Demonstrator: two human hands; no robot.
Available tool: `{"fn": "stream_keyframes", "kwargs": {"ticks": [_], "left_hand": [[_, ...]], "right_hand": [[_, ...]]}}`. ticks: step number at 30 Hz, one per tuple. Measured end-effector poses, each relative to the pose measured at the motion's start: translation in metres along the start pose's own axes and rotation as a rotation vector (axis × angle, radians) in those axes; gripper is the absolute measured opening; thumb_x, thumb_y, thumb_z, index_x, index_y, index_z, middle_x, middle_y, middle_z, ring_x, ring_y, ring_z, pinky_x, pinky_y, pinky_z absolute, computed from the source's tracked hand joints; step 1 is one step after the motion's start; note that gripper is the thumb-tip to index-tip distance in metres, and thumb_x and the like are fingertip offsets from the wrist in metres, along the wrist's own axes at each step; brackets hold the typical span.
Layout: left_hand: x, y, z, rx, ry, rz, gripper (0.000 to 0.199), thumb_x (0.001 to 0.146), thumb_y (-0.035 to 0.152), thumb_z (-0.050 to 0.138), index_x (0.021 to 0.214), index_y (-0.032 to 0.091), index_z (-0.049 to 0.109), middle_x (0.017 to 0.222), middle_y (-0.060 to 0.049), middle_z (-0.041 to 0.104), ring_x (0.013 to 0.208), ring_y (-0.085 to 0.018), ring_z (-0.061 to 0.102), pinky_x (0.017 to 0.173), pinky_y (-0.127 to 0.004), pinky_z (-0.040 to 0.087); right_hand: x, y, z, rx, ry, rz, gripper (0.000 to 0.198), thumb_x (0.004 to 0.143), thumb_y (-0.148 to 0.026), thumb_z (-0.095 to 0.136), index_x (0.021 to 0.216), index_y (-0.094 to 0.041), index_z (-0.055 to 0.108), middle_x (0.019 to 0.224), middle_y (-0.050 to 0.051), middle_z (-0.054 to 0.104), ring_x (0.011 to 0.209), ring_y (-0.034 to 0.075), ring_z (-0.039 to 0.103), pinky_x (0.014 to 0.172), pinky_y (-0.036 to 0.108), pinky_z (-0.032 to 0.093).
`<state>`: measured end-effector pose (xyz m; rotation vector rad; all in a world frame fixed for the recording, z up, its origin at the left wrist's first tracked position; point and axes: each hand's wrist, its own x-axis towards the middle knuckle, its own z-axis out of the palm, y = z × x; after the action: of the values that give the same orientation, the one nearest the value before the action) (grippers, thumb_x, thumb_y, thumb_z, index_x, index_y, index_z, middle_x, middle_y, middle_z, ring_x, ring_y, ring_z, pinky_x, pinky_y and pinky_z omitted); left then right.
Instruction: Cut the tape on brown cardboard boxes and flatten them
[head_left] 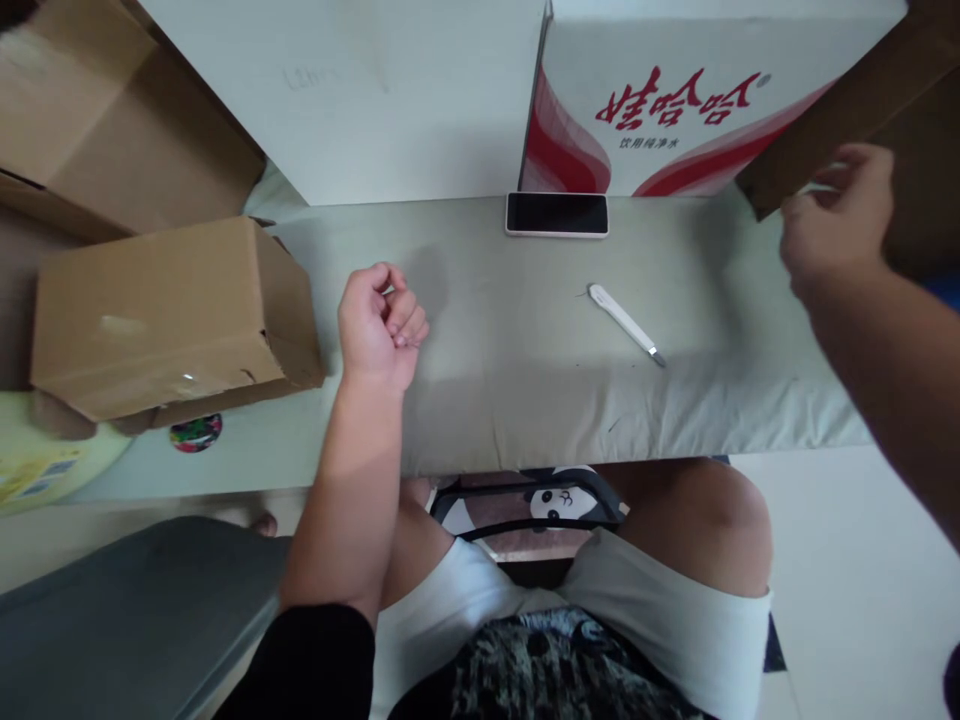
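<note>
My left hand (382, 325) rests on the cloth-covered table (480, 330), its fingers curled into a loose fist with nothing showing in them. Raised at the right side, my right hand (840, 215) is closed with thumb and fingers bent together, in front of a brown cardboard box (922, 140). Whatever it may hold is too small or hidden to make out. Between the hands lies a slim white pen-like tool (624, 323) with a short grey tip, touched by neither hand. Behind it a phone (557, 215) with a dark screen lies flat.
A white carton with red lettering (675, 110) and a plain white panel (405, 110) stand along the back. Cardboard boxes (150, 310) are on the left, near a round pale-yellow item (37, 460). A grey chair-like surface (135, 620) is at lower left. My knees are under the table edge.
</note>
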<state>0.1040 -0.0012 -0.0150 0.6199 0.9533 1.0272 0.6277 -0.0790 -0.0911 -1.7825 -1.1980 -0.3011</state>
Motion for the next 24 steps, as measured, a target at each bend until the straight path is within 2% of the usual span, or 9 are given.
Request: {"fn": "stream_keyframes", "kwargs": {"ticks": [3, 6, 9, 11, 13, 15, 17, 20, 24], "left_hand": [[-0.002, 0.002, 0.003, 0.015, 0.017, 0.069, 0.044, 0.101, 0.024, 0.041, 0.058, 0.022, 0.050, 0.040, 0.007, 0.017, 0.035, -0.009, 0.013, 0.040, -0.022, 0.015], [-0.005, 0.006, 0.001, 0.061, 0.057, 0.186, 0.040, 0.099, 0.023, 0.045, 0.059, 0.022, 0.048, 0.042, 0.007, 0.019, 0.037, -0.010, 0.014, 0.042, -0.023, 0.016], [-0.008, 0.015, -0.012, 0.191, 0.111, 0.415, 0.032, 0.092, 0.013, 0.047, 0.061, 0.022, 0.048, 0.047, 0.005, 0.027, 0.042, -0.011, 0.022, 0.045, -0.024, 0.021], [-0.009, 0.024, -0.027, 0.405, 0.255, 0.648, 0.030, 0.088, 0.005, 0.048, 0.063, 0.022, 0.048, 0.055, 0.003, 0.036, 0.052, -0.012, 0.038, 0.055, -0.024, 0.037], [-0.011, 0.035, -0.046, 0.769, 0.512, 0.805, 0.024, 0.085, 0.000, 0.056, 0.071, 0.020, 0.056, 0.073, 0.000, 0.055, 0.079, -0.015, 0.060, 0.085, -0.029, 0.053], [-0.014, 0.046, -0.063, 1.140, 0.762, 0.721, 0.020, 0.083, 0.003, 0.068, 0.097, 0.017, 0.071, 0.113, -0.008, 0.069, 0.125, -0.026, 0.063, 0.119, -0.046, 0.045], [-0.018, 0.054, -0.076, 1.375, 0.854, 0.462, 0.049, 0.084, 0.014, 0.077, 0.132, 0.020, 0.070, 0.153, -0.013, 0.058, 0.157, -0.039, 0.042, 0.133, -0.062, 0.028], [-0.023, 0.059, -0.085, 1.533, 0.763, 0.182, 0.080, 0.084, 0.028, 0.083, 0.158, 0.026, 0.053, 0.177, -0.012, 0.034, 0.169, -0.046, 0.017, 0.136, -0.070, 0.014], [-0.025, 0.060, -0.083, 1.644, 0.663, 0.061, 0.100, 0.078, 0.013, 0.081, 0.168, 0.027, 0.039, 0.184, -0.012, 0.018, 0.171, -0.047, 0.006, 0.137, -0.073, 0.010]], "right_hand": [[-0.058, -0.064, 0.019, 0.015, -0.148, -0.037, 0.045, 0.086, -0.024, 0.080, 0.128, -0.014, 0.069, 0.119, 0.015, 0.075, 0.105, 0.024, 0.073, 0.083, 0.042, 0.055], [-0.129, -0.136, 0.039, 0.115, -0.360, -0.135, 0.052, 0.085, -0.022, 0.073, 0.136, -0.021, 0.065, 0.130, 0.015, 0.072, 0.119, 0.031, 0.070, 0.103, 0.052, 0.057], [-0.186, -0.198, 0.054, 0.232, -0.461, -0.208, 0.045, 0.087, -0.024, 0.063, 0.131, -0.024, 0.063, 0.128, 0.012, 0.073, 0.121, 0.032, 0.070, 0.105, 0.054, 0.058], [-0.209, -0.226, 0.061, 0.276, -0.480, -0.220, 0.043, 0.087, -0.021, 0.061, 0.130, -0.026, 0.062, 0.126, 0.011, 0.074, 0.118, 0.030, 0.071, 0.103, 0.050, 0.059], [-0.220, -0.242, 0.066, 0.297, -0.481, -0.212, 0.043, 0.087, -0.018, 0.060, 0.129, -0.026, 0.061, 0.124, 0.010, 0.075, 0.115, 0.028, 0.073, 0.100, 0.047, 0.060], [-0.225, -0.248, 0.070, 0.305, -0.479, -0.194, 0.041, 0.087, -0.016, 0.059, 0.127, -0.026, 0.061, 0.121, 0.009, 0.076, 0.113, 0.027, 0.073, 0.098, 0.045, 0.061], [-0.225, -0.250, 0.074, 0.303, -0.485, -0.176, 0.039, 0.088, -0.016, 0.058, 0.125, -0.026, 0.062, 0.118, 0.009, 0.076, 0.109, 0.026, 0.074, 0.095, 0.044, 0.061], [-0.225, -0.250, 0.077, 0.289, -0.507, -0.153, 0.036, 0.087, -0.017, 0.059, 0.122, -0.025, 0.063, 0.113, 0.009, 0.076, 0.102, 0.026, 0.074, 0.090, 0.042, 0.061], [-0.227, -0.250, 0.077, 0.271, -0.532, -0.131, 0.034, 0.087, -0.019, 0.059, 0.121, -0.024, 0.063, 0.113, 0.010, 0.076, 0.104, 0.027, 0.073, 0.092, 0.044, 0.060]]}}
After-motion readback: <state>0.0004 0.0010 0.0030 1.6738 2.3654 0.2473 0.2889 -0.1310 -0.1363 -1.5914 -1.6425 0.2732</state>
